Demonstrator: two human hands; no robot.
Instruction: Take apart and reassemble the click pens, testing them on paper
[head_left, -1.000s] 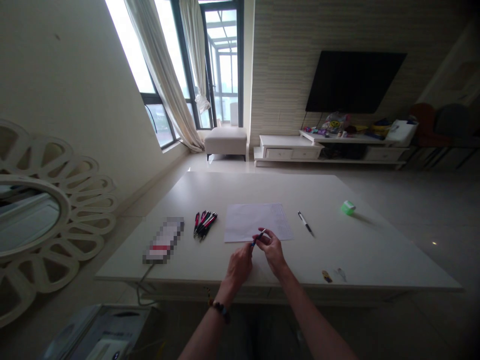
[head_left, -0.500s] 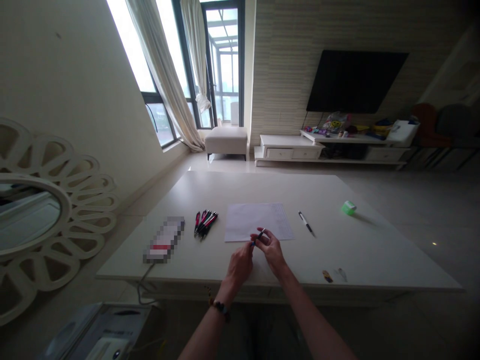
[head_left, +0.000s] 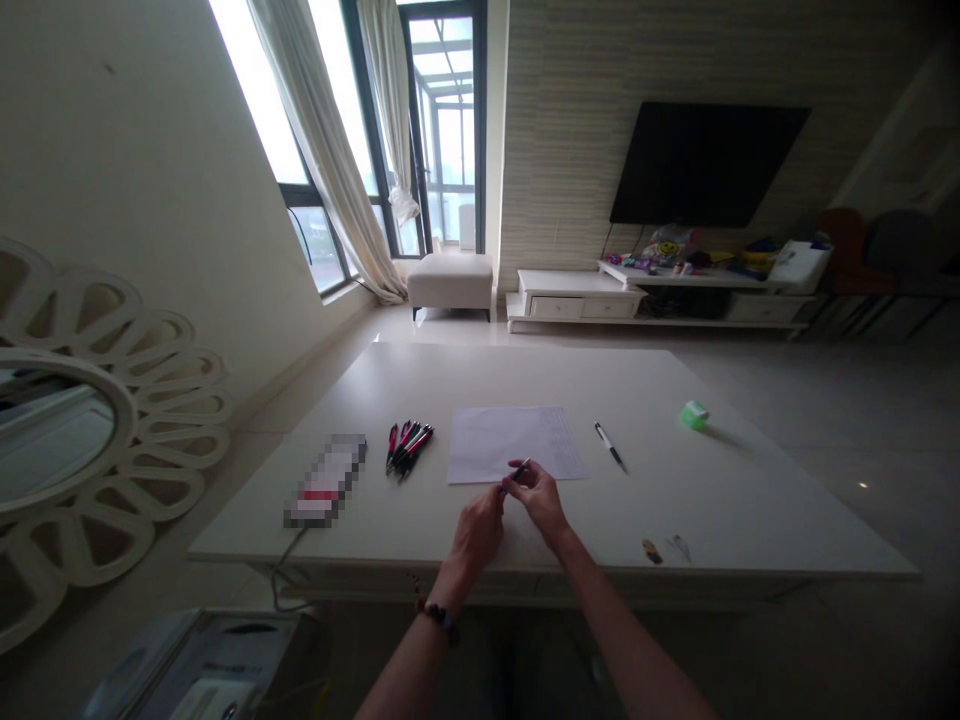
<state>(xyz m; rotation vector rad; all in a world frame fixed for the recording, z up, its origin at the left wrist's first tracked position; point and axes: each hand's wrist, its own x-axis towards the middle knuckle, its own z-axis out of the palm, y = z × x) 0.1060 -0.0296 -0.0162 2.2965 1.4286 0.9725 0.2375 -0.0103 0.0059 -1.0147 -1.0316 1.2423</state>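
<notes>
the single head-worn view looks forward and down from just behind the near edge of the white table (head_left: pixel 637 500), close above the left hand (head_left: pixel 478 532) and right hand (head_left: pixel 538 500). it faces the table's far edge, with the glazed door (head_left: pixel 442 130) and wall-mounted tv (head_left: pixel 705 165) well beyond.

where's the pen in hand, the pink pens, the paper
Pen in hand (head_left: pixel 523 464): head view, upper end
Pink pens (head_left: pixel 409 450): head view, bunch middle
Paper (head_left: pixel 499 440): head view, bare middle

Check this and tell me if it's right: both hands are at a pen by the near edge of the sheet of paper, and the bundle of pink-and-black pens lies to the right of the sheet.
Not right: the bundle of pink-and-black pens lies to the left of the sheet of paper, as the head view shows. The rest stands: the left hand and right hand are at a pen by the sheet's near edge.
</notes>
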